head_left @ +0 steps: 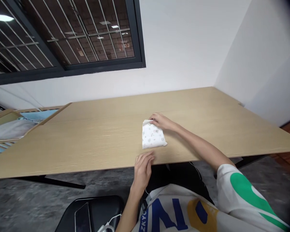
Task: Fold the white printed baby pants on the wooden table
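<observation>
A folded white cloth (152, 137) with a small printed pattern lies on the table near its front edge. Its layers show at the far left corner. My right hand (161, 121) reaches over from the right, and its fingers are closed on the far edge of the cloth. Just short of the cloth's near edge, my left hand (142, 167) hovers at the table's front edge, apart from the cloth. Its fingers are loosely curved, with the thumb apart, and nothing shows in them.
The wide wooden table (94, 138) runs up to the white wall, below a dark-framed barred window (91, 64). A wooden cot (16, 125) with bedding adjoins its left end. Below at the left, a black chair (103, 209) carries a phone (82, 219) and a white cable (113, 219).
</observation>
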{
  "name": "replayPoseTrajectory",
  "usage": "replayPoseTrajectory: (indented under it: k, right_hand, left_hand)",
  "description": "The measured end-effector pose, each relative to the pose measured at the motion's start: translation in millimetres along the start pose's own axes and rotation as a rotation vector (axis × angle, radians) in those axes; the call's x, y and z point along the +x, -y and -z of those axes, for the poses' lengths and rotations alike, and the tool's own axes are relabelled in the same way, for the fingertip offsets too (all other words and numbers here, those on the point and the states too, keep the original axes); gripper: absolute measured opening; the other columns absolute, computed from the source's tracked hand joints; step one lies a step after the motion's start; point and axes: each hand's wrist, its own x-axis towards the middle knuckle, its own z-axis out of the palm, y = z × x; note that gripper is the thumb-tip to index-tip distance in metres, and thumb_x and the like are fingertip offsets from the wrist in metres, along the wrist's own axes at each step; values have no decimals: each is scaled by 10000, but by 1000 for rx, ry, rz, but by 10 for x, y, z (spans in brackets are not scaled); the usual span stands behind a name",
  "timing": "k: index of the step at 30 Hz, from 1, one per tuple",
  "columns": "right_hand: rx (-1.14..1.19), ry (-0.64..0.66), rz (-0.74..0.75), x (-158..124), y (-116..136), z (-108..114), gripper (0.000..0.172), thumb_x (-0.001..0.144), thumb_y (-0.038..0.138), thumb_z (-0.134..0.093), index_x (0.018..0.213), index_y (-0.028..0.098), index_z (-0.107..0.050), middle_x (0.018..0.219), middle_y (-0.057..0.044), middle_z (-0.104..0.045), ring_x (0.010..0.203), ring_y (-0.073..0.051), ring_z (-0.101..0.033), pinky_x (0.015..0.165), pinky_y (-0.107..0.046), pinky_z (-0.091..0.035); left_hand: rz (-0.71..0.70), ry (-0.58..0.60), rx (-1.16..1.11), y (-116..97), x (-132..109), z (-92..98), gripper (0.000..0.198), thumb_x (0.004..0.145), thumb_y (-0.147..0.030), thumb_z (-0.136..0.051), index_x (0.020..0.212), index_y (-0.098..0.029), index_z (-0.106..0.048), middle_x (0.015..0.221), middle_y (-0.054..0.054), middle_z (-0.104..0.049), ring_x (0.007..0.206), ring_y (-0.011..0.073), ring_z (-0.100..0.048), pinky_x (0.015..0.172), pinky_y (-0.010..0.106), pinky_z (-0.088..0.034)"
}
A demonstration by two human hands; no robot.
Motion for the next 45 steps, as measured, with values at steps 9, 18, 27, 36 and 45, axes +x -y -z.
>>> replayPoseTrajectory:
  k: [9,18,27,36,45]
  right_hand:
    - [-57,112,-149,216,-516,-487,256,982,181,-540,1088,144,-770,1116,-127,-754,1078,-253,-664,983,-359,-476]
    - [-39,152,243,-138,153,-670,544,1087,450,-436,1558,183,-497,1631,-163,-448,1519,-281,-393,1243,-494,-290]
    - [123,447,242,-389,87,-941,594,1101,516,-387,1604,206,-453,1701,-96,-325,1609,-249,-216,1311,-478,-141]
    - [-90,356,151,-78,-459,-917,665,1083,574,-353,1633,203,-400,1717,-86,-276,1617,-267,-182,1309,-481,-125]
    - [-177,281,56,24,-550,-808,637,1083,499,-359,1638,188,-374,1724,-95,-268,1612,-272,-203,1306,-504,-147]
  left_hand:
    - [133,236,542,66,79,-426,493,1057,-364,-499,1515,-186,-526,1564,178,-538,1411,328,-543,1079,487,-510]
    - [107,258,639,27,54,-494,499,1029,-425,-536,1467,-195,-600,1542,211,-538,1439,392,-485,1124,564,-440]
    - [161,300,648,20,60,-490,462,1028,-498,-503,1285,-177,-715,1374,230,-633,1348,391,-541,1091,547,-447]
    - [216,347,616,24,66,-491,548,1034,-502,-489,1512,-246,-567,1615,210,-451,1492,419,-417,1135,576,-416]
    - [230,348,562,23,81,-474,552,1021,-490,-525,1502,-225,-576,1616,219,-447,1500,438,-405,1149,609,-405]
